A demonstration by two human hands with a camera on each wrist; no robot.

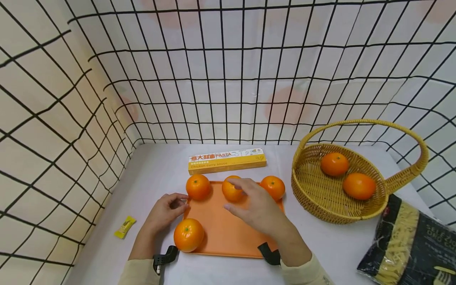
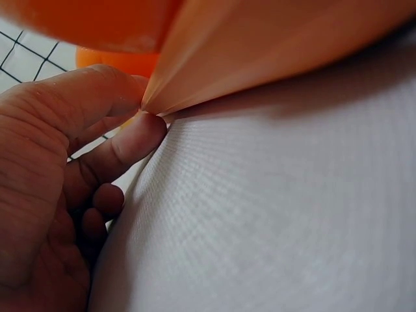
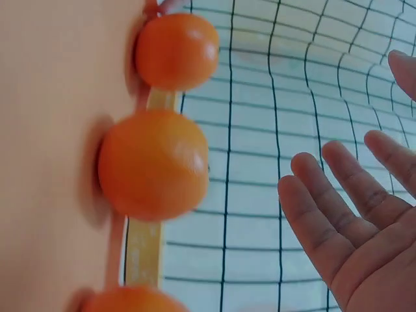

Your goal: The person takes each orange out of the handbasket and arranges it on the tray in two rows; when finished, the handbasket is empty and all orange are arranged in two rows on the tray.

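My left hand [image 1: 164, 213] is at the left edge of an orange rectangular tray [image 1: 235, 233]. In the left wrist view, its thumb and finger pinch the tray's rim [image 2: 214, 62]. My right hand [image 1: 263, 209] hovers over the tray, fingers spread and holding nothing. Several oranges lie on the tray: a back-left one [image 1: 198, 187], a back-middle one [image 1: 231, 190] partly covered by the right hand, a back-right one [image 1: 272, 187] and a front-left one [image 1: 189, 235]. The right wrist view has the open palm [image 3: 377, 253] apart from the row, facing the middle orange [image 3: 155, 166].
Behind the tray lies a yellow and white pasta box [image 1: 227, 161]. A wicker basket [image 1: 313, 198] with two oranges stands at the right, near a dark bag of pasta [image 1: 409, 245]. A small yellow packet [image 1: 125, 227] lies at the left. Black wire mesh [image 1: 242, 79] surrounds the table's back and sides.
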